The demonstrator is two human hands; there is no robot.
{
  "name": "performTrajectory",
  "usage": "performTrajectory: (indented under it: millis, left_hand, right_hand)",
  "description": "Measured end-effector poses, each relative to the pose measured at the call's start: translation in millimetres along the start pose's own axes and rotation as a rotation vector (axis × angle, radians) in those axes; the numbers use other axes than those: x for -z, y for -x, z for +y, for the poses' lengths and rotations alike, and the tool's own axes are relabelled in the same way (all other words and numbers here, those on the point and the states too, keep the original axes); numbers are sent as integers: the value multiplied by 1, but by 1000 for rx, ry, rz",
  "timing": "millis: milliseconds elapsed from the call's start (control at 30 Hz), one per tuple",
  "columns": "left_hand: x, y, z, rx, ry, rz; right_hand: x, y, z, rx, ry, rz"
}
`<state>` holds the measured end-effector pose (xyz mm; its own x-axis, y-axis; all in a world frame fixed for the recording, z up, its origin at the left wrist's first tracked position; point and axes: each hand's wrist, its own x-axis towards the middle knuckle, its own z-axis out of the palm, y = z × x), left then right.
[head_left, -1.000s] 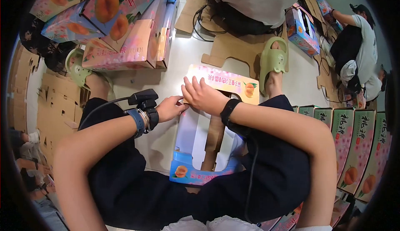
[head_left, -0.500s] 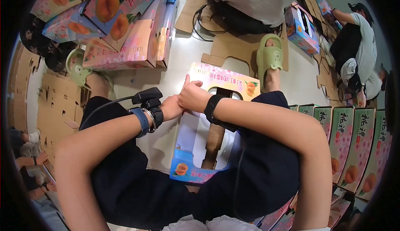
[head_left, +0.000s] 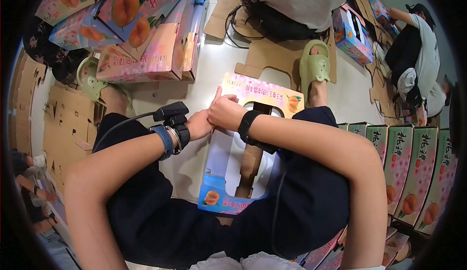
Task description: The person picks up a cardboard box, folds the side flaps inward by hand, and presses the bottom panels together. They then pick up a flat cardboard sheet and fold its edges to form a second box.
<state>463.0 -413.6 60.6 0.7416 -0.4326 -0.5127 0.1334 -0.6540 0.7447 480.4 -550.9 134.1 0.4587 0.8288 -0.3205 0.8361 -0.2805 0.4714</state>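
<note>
My left hand (head_left: 198, 125) and my right hand (head_left: 226, 112) meet above the upper left side of a peach carton (head_left: 265, 89). The right hand lies over the left hand's fingers and hides them. Its own fingers look curled, with a thumb or finger pointing up; what they close on is not clear. Lying between my legs, the carton is pink and yellow at the far end, blue at the near end, with peach pictures and a long cut-out window. Brown cardboard shows through the window. My right forearm crosses above the carton.
Printed peach cartons (head_left: 141, 58) are stacked at the upper left. Green-edged cartons (head_left: 408, 172) stand in a row at right. Flat cardboard (head_left: 265, 58) and black cables (head_left: 231, 24) lie ahead. Another person (head_left: 423, 51) sits at upper right; another person's hands (head_left: 46, 194) show at lower left.
My hands and the carton stay where they were. At the lower left, the other person's hands have shifted slightly.
</note>
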Motion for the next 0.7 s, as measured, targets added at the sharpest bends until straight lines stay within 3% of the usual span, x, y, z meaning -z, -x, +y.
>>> performTrajectory:
  millis: [100, 200, 267, 367, 567, 633, 700]
  left_hand:
    - [6, 5, 13, 16, 70, -9]
    - [10, 8, 15, -3, 22, 23]
    - [10, 7, 12, -48, -76, 73]
    - [20, 10, 26, 34, -218, 4]
    - [26, 30, 47, -107, -481, 66]
    - [25, 39, 55, -217, -507, 128]
    - [29, 51, 71, -283, -821, -79]
  right_hand:
    - [3, -4, 12, 122, 3, -100]
    - [-1, 4, 20, 93, -163, 34]
    - [1, 13, 27, -24, -208, 58]
    - [-6, 29, 36, -105, -388, 134]
    - [-10, 82, 38, -278, -439, 223]
    - [-24, 101, 44, -347, -515, 134]
    - [-38, 120, 58, -386, -479, -35]
